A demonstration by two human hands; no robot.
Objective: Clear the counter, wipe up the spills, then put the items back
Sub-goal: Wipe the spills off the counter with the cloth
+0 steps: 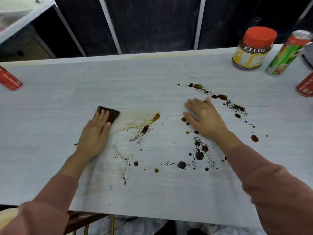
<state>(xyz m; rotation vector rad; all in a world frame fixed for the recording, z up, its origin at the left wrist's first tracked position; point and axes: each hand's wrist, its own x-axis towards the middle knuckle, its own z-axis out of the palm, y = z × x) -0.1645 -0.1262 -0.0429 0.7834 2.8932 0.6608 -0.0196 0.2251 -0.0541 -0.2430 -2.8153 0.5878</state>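
At the pale wood-grain counter (50, 102), we press our left hand (94, 133) flat on a dark brown cloth (111, 113), fingers together and laid over its near edge, the cloth lying on the counter left of the spills. Just right of the cloth, a thin yellow-brown smear (135, 121) fans toward a blot of dark granules. Our right hand (203, 117) rests palm down on the counter to the right of that smear, fingers spread and holding nothing, with brown drops and black specks (199, 154) scattered around it in a loose ring. At the counter's far right corner stand a jar with a red lid and yellow label (252, 50) and, just beside it, a green-and-red can (286, 55). We see 2 red cans cut off by the frame: 1 at the counter's right edge (305, 85), 1 at its left edge (10, 79). Pink sleeves (271, 184) cover both forearms.
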